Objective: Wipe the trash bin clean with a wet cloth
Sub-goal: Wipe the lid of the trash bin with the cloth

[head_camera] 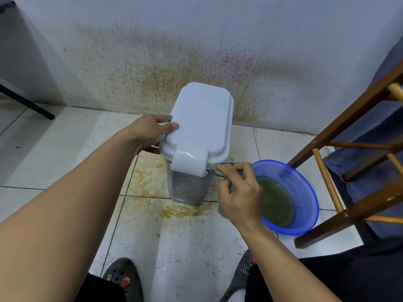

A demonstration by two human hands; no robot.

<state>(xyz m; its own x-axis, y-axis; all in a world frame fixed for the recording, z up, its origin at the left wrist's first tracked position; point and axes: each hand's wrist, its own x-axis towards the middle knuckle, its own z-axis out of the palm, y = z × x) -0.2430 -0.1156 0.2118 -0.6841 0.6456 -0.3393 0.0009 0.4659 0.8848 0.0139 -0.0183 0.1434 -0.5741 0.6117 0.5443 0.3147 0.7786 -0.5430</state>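
**Wiping under the lid's rim**

Our left hand (pixel 150 131) grips the near left corner of the lid (pixel 202 120), thumb on top and fingers curled under the edge, and steadies the trash bin (pixel 187 188). Our right hand (pixel 239 192) is curled round the wet cloth (pixel 220 170), pinching it against the bin's near right side just under the rim.

To do this well, we judge that the left hand should brace firmly while the cloth runs along the groove below the rim in short strokes. We rinse in the basin (pixel 305 177) once the cloth soils.

The bin stands on the floor (pixel 65 149) near the wall, with the basin just beside it on the right. Its body rises towards us, lid uppermost. The lid's long axis runs from us towards the wall, and its front flap faces us.
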